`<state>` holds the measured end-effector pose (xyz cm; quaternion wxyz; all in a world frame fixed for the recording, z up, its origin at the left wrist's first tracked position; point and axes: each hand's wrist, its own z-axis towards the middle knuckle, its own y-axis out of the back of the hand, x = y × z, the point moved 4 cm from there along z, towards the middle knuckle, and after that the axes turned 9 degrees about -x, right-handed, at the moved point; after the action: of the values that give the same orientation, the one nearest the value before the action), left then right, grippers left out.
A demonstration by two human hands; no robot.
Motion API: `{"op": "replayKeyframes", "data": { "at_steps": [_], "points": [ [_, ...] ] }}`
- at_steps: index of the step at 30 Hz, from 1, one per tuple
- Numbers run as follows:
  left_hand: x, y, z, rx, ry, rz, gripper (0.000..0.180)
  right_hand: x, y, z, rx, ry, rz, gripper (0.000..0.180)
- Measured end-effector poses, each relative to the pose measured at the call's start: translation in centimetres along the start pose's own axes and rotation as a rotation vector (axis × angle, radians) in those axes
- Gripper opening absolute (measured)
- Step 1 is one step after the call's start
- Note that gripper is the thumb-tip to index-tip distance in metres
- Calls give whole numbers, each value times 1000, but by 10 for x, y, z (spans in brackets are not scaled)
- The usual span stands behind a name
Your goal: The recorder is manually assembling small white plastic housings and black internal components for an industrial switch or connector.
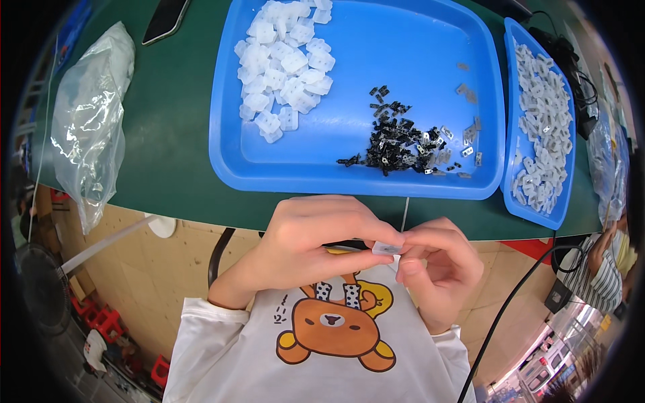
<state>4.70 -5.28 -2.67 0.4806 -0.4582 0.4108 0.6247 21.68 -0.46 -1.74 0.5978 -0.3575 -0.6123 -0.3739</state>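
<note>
Just beyond my shirt, close to the table's front edge, both hands meet at a small translucent white plastic piece (386, 248). My left hand (316, 235) pinches it between thumb and fingers, closed on its left side. My right hand (440, 265) is curled with its fingertips at the piece's right end; whatever those fingers grip is hidden. Ahead stands a large blue tray (356, 188). A heap of translucent white plastic pieces (285, 67) lies at its left, and a pile of small black parts (400, 144) at its right, with loose metal-looking bits (468, 134) beside them.
A narrower blue tray (537, 218) of small whitish parts (544, 121) stands to the right. On the green table (168, 134) lie a clear plastic bag (94, 114) and a phone (166, 20). A black cable (497, 322) hangs at the right. Another person (594, 275) is at far right.
</note>
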Motion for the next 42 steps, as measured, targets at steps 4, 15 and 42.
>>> {"op": "replayKeyframes", "data": {
  "at_steps": [4,15,42],
  "points": [
    [0,-3,1,8,-5,9,25,-1,2,0,-26,19,-19,19],
    [-37,23,3,-183,-184,203,22,13,101,26,-930,356,-660,24],
    [-25,54,33,-467,-47,580,16,23,10,87,-103,470,-1057,18]
  ]
}}
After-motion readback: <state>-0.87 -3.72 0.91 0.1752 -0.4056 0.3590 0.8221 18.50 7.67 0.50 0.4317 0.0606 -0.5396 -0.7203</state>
